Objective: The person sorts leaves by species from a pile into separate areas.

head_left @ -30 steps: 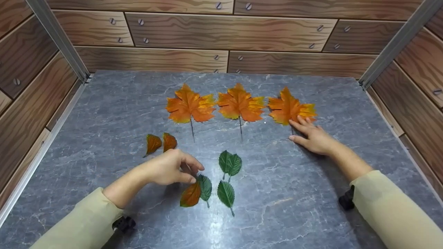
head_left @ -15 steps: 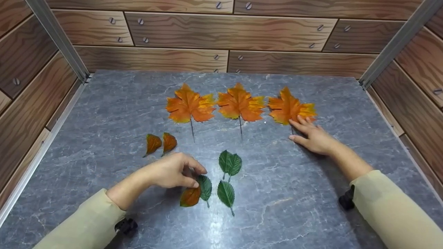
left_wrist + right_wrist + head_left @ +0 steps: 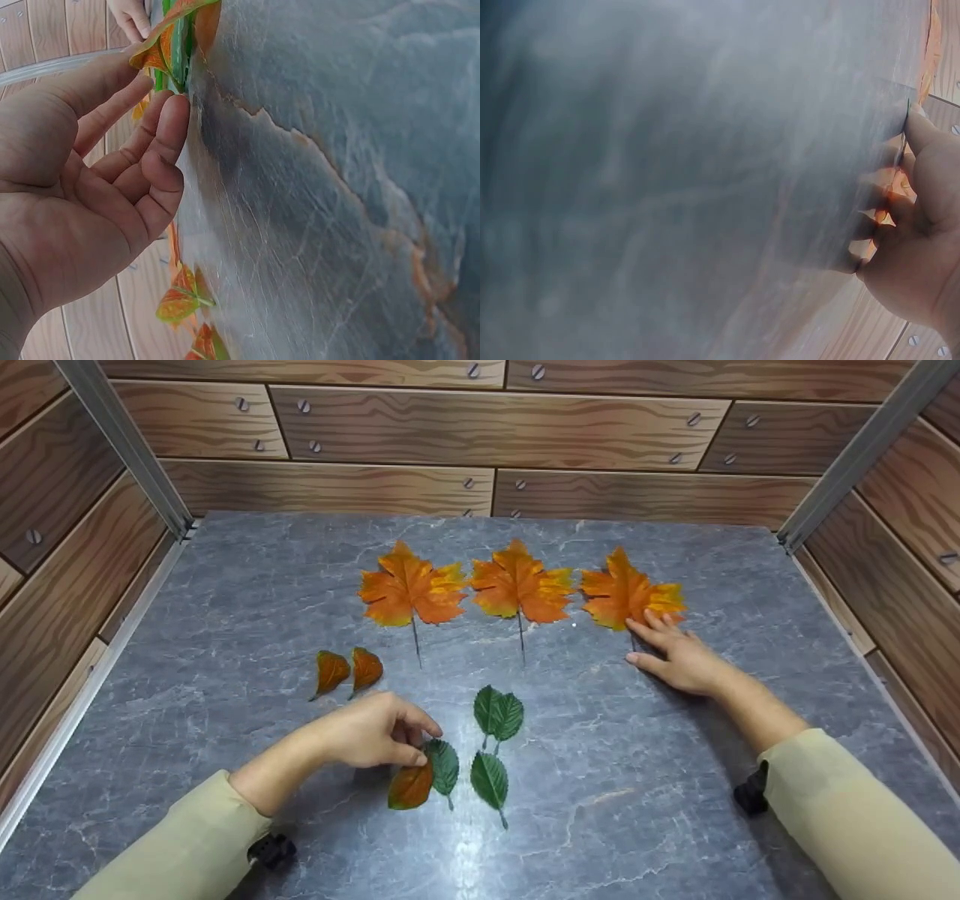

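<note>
My left hand [image 3: 367, 731] pinches the upper end of a brown-orange leaf [image 3: 409, 789], its thumb over the edge. A green leaf [image 3: 445, 767] lies against that leaf's right side. Seen from the left wrist, the orange leaf [image 3: 165, 41] stands tilted at the thumb, above curled fingers [image 3: 174, 120]. My right hand [image 3: 682, 660], fingers spread, rests at the lower edge of the right-hand maple leaf [image 3: 622, 589] and partly covers its stem. In the right wrist view, that hand [image 3: 922, 217] hides much of the leaf's orange edge.
Two more orange maple leaves, a middle one [image 3: 520, 585] and a left one [image 3: 411, 589], complete a row at the back. Two small brown leaves [image 3: 332, 671] lie left. Several green leaves [image 3: 490, 781] lie at centre on the grey marbled table [image 3: 637, 825]. Wood-patterned walls [image 3: 480, 431] surround it.
My left hand has moved slightly down and right, its thumb coming onto the brown-orange leaf's upper end. The right hand stays where it was.
</note>
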Demonstrator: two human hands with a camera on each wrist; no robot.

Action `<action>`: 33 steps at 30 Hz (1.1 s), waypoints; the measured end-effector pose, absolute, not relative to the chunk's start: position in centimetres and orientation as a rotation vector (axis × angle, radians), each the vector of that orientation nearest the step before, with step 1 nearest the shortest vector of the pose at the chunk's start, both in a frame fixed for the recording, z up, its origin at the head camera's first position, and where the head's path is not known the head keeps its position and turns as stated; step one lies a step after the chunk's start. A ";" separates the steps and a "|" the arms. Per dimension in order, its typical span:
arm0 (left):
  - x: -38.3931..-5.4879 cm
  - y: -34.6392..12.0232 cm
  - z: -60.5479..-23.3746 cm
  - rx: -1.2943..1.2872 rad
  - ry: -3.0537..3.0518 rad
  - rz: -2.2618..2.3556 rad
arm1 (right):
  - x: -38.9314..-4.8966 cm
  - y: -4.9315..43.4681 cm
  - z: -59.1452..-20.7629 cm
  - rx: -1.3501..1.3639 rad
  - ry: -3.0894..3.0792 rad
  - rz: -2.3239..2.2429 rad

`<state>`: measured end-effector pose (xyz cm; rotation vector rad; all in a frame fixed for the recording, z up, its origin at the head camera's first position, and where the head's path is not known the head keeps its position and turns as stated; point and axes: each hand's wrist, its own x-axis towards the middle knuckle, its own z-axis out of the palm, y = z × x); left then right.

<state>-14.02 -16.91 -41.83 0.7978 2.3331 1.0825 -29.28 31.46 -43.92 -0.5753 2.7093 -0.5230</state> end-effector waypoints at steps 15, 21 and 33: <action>-13.9 -16.8 -41.8 0.769 2.286 1.083 | -29.2 31.4 -43.9 -0.573 2.711 -0.528; -13.9 -16.8 -42.0 0.769 2.280 1.077 | -29.2 31.4 -43.9 -0.572 2.713 -0.517; -14.0 -16.9 -41.8 0.726 2.286 1.108 | -29.2 31.4 -43.8 -0.593 2.724 -0.516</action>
